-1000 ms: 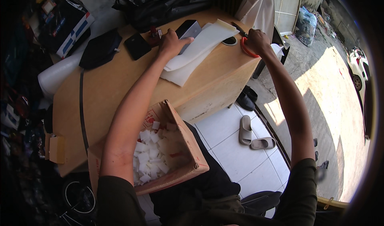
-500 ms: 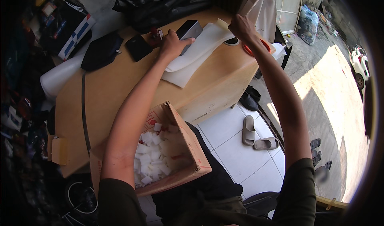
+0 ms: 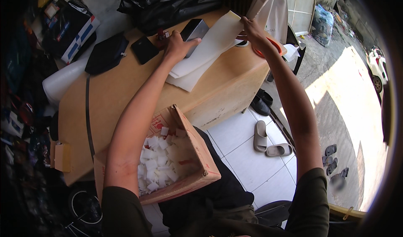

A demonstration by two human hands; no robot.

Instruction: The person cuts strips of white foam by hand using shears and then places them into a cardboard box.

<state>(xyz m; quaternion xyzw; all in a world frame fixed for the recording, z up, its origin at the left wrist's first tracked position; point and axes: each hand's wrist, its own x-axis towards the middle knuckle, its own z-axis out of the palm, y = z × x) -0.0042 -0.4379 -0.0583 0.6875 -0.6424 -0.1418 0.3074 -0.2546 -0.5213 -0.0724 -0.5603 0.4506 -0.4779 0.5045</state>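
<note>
I see the left grip [image 3: 177, 46] curled round a dark block [image 3: 194, 28], the right grip [image 3: 253, 29] pinching the white sheet [image 3: 212, 46] between them; a hard tug could tear it.

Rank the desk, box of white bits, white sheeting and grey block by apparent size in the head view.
1. Desk
2. Box of white bits
3. White sheeting
4. Grey block, partly hidden by the left hand

Tabletop [image 3: 113, 92]: you could reach between the black strap [image 3: 87, 107] and your left forearm [image 3: 147, 90].
White sheet [image 3: 210, 46]: between your left hand [image 3: 178, 48] and right hand [image 3: 253, 29], it barred you.
Carton [image 3: 208, 163]: its walls blocked you beside your left elbow [image 3: 121, 170].
</note>
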